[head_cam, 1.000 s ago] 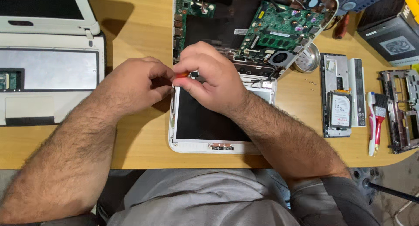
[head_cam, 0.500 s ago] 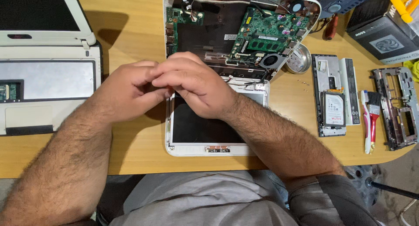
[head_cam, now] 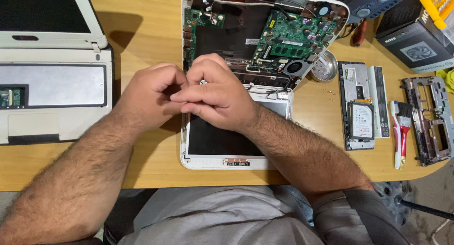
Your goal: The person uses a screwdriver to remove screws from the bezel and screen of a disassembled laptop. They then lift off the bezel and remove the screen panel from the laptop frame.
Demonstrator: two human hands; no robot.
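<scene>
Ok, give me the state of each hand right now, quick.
Left hand: fingers curled shut at the opened laptop hinge; what it pinches cannot be told.
Right hand: curled over the left; contents hidden.

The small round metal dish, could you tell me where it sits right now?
In the head view, the metal dish sits on the wooden table, right of the opened laptop, beside its fan.

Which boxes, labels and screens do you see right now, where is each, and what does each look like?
Laptop screen: dark panel, white bezel, under the hands.
Second screen: dark, white frame, top left.
Box: black carton with a fan picture, top right.
Drive label: white rectangle with red marks, right of centre.
</scene>
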